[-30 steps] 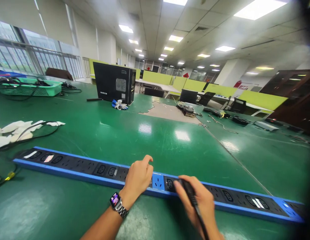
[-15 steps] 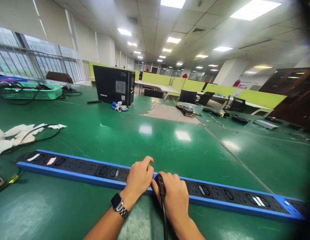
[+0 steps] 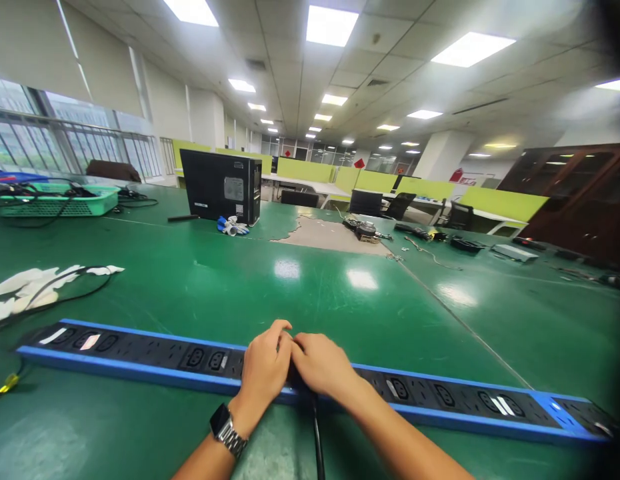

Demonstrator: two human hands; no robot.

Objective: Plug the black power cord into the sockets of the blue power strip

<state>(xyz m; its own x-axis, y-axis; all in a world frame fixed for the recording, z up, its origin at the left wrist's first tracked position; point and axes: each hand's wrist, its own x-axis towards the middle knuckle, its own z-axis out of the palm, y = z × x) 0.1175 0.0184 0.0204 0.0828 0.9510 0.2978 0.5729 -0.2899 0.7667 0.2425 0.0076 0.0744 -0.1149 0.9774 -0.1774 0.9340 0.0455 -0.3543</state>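
A long power strip (image 3: pixel 155 377), blue-edged with black sockets, lies across the green table in front of me. My left hand (image 3: pixel 264 365), with a watch (image 3: pixel 227 430) on its wrist, is closed over the strip's middle. Right against it, my right hand (image 3: pixel 324 363) is turned palm down over the strip, fingers wrapped round the plug of a black power cord (image 3: pixel 317 437). The plug itself is hidden under the hand, so I cannot tell whether it sits in a socket. The cord runs down from there toward me.
White gloves (image 3: pixel 30 287) and a thin black cable lie at the left. Behind stand a green basket (image 3: pixel 65 203) of cables and a black computer case (image 3: pixel 220 187) with blue-white gloves (image 3: pixel 233 227) before it. Loose electronic parts (image 3: pixel 365 230) lie farther back.
My right hand has rolled over the plug, covering it, and moved up against the left hand. The view has shifted slightly, so the strip appears a little farther left and lower.
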